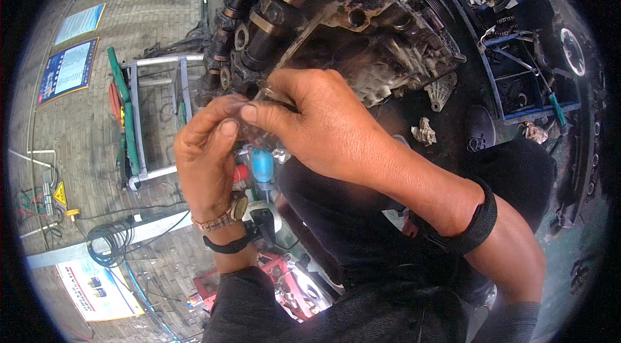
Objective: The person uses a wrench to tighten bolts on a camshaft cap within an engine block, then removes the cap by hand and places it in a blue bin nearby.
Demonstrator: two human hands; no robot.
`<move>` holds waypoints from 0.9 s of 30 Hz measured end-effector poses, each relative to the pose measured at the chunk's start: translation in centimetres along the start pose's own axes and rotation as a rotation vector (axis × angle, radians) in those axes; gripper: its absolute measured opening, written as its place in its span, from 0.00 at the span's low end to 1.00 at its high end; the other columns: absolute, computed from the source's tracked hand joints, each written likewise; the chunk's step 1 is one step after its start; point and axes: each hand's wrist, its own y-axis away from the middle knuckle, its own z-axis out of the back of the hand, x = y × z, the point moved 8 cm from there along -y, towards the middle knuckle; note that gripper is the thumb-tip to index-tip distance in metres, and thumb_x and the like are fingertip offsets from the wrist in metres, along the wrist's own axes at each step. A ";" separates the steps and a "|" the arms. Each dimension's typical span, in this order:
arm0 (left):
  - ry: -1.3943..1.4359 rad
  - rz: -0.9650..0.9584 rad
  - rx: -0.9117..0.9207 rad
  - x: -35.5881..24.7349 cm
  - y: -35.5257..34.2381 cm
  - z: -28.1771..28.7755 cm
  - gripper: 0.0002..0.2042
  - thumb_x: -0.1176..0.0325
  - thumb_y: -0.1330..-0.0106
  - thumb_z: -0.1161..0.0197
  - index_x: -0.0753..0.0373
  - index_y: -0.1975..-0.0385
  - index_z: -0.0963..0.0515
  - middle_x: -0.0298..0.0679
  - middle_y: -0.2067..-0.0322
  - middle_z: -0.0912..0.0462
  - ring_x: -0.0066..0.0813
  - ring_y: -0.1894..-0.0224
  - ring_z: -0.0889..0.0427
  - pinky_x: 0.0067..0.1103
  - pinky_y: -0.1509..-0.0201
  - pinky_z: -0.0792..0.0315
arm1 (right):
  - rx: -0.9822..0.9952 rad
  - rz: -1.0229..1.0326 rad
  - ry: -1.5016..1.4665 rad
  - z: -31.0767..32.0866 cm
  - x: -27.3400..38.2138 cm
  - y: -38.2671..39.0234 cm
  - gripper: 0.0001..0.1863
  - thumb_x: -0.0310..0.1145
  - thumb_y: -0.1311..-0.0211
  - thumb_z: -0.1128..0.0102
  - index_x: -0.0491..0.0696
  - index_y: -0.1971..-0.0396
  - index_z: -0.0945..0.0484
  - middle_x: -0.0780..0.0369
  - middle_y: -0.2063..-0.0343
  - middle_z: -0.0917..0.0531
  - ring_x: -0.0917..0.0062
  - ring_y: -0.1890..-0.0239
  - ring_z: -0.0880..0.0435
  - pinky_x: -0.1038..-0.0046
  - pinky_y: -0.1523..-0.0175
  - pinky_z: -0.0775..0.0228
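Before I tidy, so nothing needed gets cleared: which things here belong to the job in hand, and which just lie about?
Likely the job:
small item, partly hidden, pinched between left hand and right hand
dark engine

Probably lying about:
crumpled paper
coiled black cable

Mixed light leaves a sheen on the back of the right hand [323, 126], while the engine [401, 52] sinks into deep shadow and the dark trousers [336, 207] lose most detail. Glare whitens parts near the red frame [278, 272]. The small piece [257, 136] at the fingertips looks indistinct. Straight edges bow toward a blackened circular rim.
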 end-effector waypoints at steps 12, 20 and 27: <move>-0.047 0.086 0.074 -0.4 0.6 -2.5 0.23 0.81 0.46 0.38 0.71 0.49 0.33 0.42 0.60 0.21 0.25 0.63 0.20 0.16 0.67 0.24 | -0.017 -0.024 -0.010 0.1 -0.3 0.0 0.15 0.36 0.42 0.42 0.37 0.75 0.25 0.55 0.84 0.23 0.80 0.80 0.25 0.72 0.74 0.33; -0.010 0.117 0.008 0.1 0.7 -3.2 0.25 0.86 0.47 0.39 0.73 0.46 0.35 0.47 0.58 0.22 0.31 0.61 0.19 0.21 0.61 0.21 | -0.046 -0.021 -0.032 0.4 -0.5 0.0 0.15 0.36 0.40 0.43 0.36 0.75 0.25 0.56 0.85 0.24 0.82 0.81 0.25 0.74 0.76 0.33; -0.087 0.099 0.045 -0.3 0.6 -3.2 0.23 0.85 0.46 0.39 0.74 0.48 0.33 0.49 0.57 0.22 0.31 0.58 0.19 0.21 0.55 0.22 | -0.066 -0.043 -0.059 0.3 -0.8 -0.1 0.17 0.37 0.40 0.42 0.36 0.77 0.26 0.57 0.86 0.24 0.83 0.82 0.25 0.74 0.77 0.34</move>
